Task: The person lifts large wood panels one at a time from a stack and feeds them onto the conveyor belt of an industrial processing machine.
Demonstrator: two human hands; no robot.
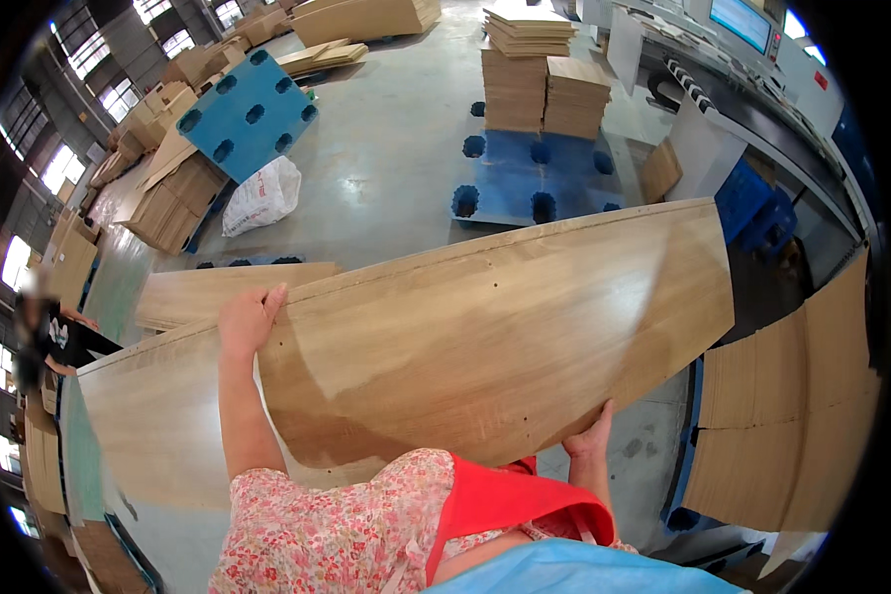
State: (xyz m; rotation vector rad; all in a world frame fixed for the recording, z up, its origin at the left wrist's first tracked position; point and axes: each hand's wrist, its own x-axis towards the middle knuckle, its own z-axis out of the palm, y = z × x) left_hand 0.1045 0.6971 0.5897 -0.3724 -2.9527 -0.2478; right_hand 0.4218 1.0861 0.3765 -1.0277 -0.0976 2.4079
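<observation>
A large wood-grain panel (495, 327) with small drilled holes spans the view in front of me, tilted. My left hand (251, 319) is closed over its far edge near the left end. My right hand (592, 434) grips its near edge from below, right of my body, with part of the fingers hidden under the board. Another wood-grain panel (158, 416) reaches out to the left, partly covered by the held one and by my left forearm. What supports that second panel is hidden.
A person (64, 332) stands at the far left. Stacked boards (513, 89) sit on a blue pallet (535, 178) ahead. Another blue pallet (247, 114) leans beside a white sack (263, 196). Brown board stacks (752, 426) stand close at right, below a machine table (762, 119).
</observation>
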